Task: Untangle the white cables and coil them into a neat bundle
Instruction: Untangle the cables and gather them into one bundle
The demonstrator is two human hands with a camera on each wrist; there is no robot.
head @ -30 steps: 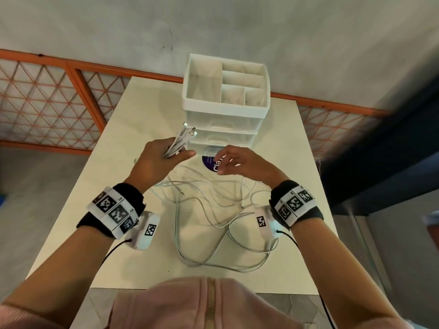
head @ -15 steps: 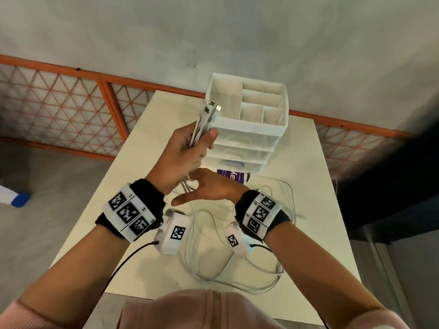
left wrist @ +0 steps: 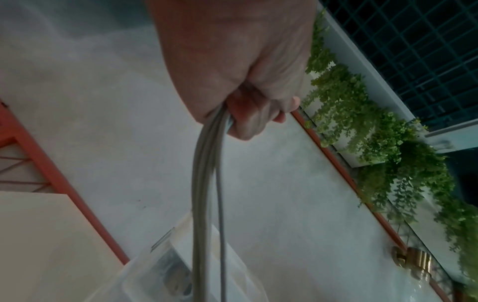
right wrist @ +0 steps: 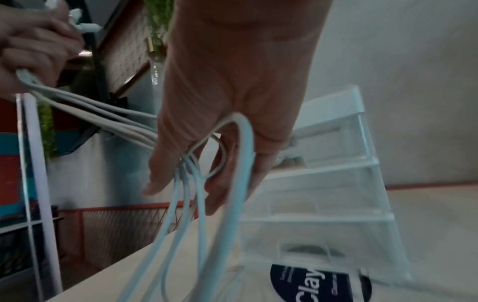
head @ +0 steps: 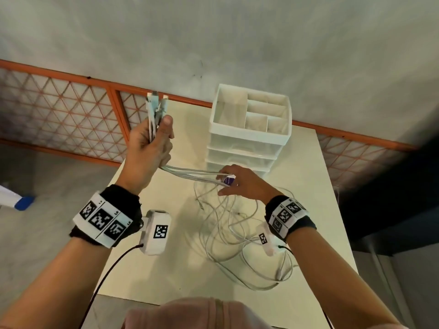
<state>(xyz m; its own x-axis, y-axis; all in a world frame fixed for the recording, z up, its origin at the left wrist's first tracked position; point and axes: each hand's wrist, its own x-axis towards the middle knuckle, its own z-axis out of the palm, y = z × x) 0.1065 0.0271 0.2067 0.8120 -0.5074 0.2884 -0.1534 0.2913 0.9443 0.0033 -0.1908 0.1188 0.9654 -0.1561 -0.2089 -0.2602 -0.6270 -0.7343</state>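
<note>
My left hand (head: 152, 141) is raised above the table's far left edge and grips several white cables (head: 190, 175) near their ends. The plugs (head: 156, 100) stick up out of the fist. In the left wrist view the fist (left wrist: 245, 87) is closed around the strands (left wrist: 207, 183), which hang down. From there the strands stretch right to my right hand (head: 240, 184), in front of the drawer unit. They pass between its thumb and relaxed fingers (right wrist: 232, 179) without being pinched. The remaining cable lies in loose tangled loops (head: 237, 236) on the table.
A white plastic drawer organizer (head: 249, 138) with an open compartment tray on top stands at the back of the cream table (head: 166, 269). A purple-labelled item (right wrist: 310, 286) sits in its lowest drawer. An orange lattice railing (head: 59, 108) runs behind.
My left hand has lifted the cable ends higher and to the left. My right hand has slid from under it out to the right along the strands, drawing them taut.
</note>
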